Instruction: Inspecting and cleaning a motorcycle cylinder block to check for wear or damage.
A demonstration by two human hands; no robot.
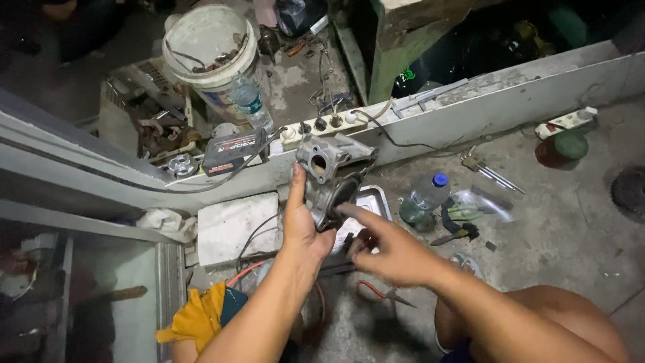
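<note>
The left hand grips a grey cast-metal engine housing from below, thumb up along its left side, holding it raised above the concrete floor; the right hand holds nothing, its index finger extended and touching the rim of the housing's lower opening. Directly under the housing lies a metal tray, with a white block just left and a blue-capped clear bottle just right. A white power strip rests on the grey ledge behind.
</note>
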